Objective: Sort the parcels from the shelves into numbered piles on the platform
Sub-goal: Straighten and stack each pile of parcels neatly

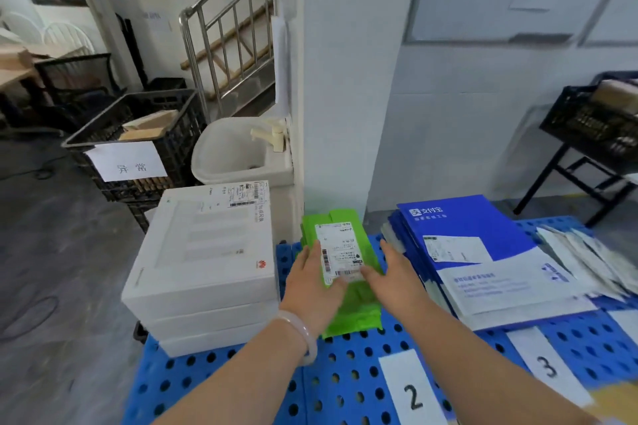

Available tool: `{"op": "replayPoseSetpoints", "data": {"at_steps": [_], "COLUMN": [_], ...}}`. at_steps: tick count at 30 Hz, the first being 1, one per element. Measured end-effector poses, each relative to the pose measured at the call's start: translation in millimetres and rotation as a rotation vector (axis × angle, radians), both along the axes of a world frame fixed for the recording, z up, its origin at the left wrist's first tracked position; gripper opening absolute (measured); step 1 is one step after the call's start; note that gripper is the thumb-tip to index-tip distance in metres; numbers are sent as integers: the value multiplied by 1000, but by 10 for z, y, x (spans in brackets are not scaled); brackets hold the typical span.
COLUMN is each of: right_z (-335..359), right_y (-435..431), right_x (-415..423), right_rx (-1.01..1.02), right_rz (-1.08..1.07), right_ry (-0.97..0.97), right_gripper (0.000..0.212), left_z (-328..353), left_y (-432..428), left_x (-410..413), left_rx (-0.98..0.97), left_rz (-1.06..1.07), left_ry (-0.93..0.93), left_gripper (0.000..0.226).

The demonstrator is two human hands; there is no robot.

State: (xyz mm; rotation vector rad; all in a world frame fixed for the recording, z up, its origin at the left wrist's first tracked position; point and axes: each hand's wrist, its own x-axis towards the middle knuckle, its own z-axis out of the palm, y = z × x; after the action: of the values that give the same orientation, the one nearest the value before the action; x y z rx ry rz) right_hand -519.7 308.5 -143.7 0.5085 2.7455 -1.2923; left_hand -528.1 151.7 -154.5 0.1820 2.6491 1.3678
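A blue perforated platform [345, 386] fills the lower view, set on a grey floor in front of a white pillar, with a white sink [238, 152] and a steel stair railing [228, 21] behind it. Both bare forearms reach forward over the platform. The left hand [310, 283], a pale bracelet [305, 335] on its wrist, lies with straight fingers along the left edge of a green parcel [359, 316]. The right hand [397, 272] lies the same way along its right edge. Neither is clenched; both thumbs touch the parcel's white shipping label [340, 252]. The parcel lies flat on green packaging, beyond the paper sheet marked 2 [411, 390]. A sheet marked 3 [545, 366] lies to the right, in front of a stack of blue envelopes [483, 252], with pale mailers [593, 262] just beside them. Left of the green parcel stands a stack of white boxes [207, 262]. Behind it is a black crate [162, 121] bearing a paper sign.
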Motion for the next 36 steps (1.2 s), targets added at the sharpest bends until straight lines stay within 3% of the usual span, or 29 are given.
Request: {"op": "replayPoseSetpoints", "data": {"at_steps": [4,6,11,13,22,36], "right_z": [-92,-147,-268,-287,-171,-201], "right_y": [215,284,350,365,462,422], "right_x": [-209,-292,-350,-343,-364,-374], "right_rx": [-117,-150,-274,-305,-386,-365], "right_rz": [56,95,174,173,187,205], "right_ry": [-125,-175,-205,-172,-103,-123], "right_gripper": [80,79,35,30,25,31], "left_z": [-164,-198,-191,-174,-80,-76], "left_y": [189,265,384,412,517,513], "left_x": [-181,-191,-133,-107,-101,-65], "left_rx": [37,88,130,145,176,173], "left_rz": [152,179,239,273,356,343], "left_ry": [-155,-190,-134,-138,-90,-85], "left_gripper": [74,65,58,60,71,60]}}
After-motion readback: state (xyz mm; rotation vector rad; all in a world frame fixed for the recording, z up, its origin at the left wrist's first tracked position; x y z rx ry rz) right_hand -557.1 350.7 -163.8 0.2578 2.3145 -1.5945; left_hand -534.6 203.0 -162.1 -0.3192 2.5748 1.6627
